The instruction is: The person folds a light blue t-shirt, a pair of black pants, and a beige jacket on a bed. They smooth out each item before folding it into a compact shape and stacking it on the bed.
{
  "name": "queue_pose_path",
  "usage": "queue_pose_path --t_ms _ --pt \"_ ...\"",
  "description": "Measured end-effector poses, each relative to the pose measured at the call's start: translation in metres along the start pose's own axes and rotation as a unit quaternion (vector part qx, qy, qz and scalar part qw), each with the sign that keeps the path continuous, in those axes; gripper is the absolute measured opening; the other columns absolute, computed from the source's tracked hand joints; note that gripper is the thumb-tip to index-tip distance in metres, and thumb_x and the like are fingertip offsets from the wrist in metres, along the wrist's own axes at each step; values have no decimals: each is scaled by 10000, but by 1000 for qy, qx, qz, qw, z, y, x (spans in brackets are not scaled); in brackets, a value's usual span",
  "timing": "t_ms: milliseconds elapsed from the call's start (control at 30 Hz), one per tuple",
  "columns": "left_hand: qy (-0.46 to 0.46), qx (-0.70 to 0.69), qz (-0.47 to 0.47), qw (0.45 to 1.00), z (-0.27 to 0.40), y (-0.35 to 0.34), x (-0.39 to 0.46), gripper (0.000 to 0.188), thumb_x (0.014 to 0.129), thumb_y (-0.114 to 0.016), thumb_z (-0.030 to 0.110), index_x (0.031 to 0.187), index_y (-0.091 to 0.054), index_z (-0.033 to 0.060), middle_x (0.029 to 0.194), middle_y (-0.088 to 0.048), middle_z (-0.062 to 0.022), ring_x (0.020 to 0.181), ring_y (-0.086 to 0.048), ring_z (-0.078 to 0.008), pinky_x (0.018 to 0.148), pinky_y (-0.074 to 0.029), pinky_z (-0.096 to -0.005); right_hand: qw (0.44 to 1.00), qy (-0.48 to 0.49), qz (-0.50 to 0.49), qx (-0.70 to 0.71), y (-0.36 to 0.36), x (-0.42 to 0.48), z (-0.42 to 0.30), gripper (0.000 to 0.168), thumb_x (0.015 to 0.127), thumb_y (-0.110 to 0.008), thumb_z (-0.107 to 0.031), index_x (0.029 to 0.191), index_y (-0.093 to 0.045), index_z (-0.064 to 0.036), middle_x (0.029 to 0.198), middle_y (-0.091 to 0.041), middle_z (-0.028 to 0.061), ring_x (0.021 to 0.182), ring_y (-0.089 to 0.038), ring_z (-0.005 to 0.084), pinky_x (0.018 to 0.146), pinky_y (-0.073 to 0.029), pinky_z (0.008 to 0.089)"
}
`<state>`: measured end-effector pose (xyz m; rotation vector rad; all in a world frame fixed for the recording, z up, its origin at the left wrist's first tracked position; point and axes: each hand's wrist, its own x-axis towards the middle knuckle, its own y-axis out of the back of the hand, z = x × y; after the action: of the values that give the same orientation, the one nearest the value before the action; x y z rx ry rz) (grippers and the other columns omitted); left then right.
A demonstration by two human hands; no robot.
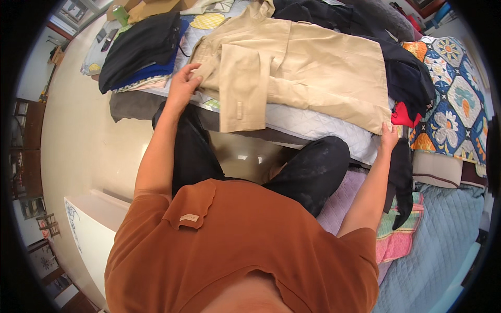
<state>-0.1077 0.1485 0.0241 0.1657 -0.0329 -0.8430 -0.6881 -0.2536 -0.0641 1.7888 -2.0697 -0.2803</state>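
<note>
A beige coat (328, 66) lies spread across the quilted white bed cover (328, 124). One of its sleeves (242, 90) is folded over the front, and its cuff end hangs past the bed's near edge. At the coat's left end, my left hand (184, 84) pinches a beige flap between thumb and fingers. My right hand (388, 136) grips the coat's lower right corner, at the hem. The far side of the coat reaches up to dark garments, and its underside is hidden.
A stack of folded clothes (141, 54), black on top, sits left of the coat. Dark garments (407, 74) and a red cloth (405, 114) lie to the right, beside a patterned quilt (450, 94). A green bottle (120, 15) and a cardboard box (156, 9) stand at the far left.
</note>
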Motion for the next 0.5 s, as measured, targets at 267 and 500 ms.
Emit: queue_pose_path --t_ms 267,500 --pt "-25 487 68 871 -16 -12 -6 392 899 -497 166 1267 -592 65 1139 -662 -160 1073 -612 -374 889 -485 -469 966 -3 21 -256 3 -58 -13 517 812 -741 -357 1219 -629 -59 1138 -674 143 1010 -647 288 886 -496 402" --pt "-62 551 38 831 -11 -27 -8 210 910 -437 125 1051 -564 35 1085 -637 -213 1024 -614 -417 858 -484 -512 932 244 -119 -240 -70 -127 -115 579 855 -666 -408 1285 -582 -29 1307 -579 206 1246 -515 351 1065 -373 461"
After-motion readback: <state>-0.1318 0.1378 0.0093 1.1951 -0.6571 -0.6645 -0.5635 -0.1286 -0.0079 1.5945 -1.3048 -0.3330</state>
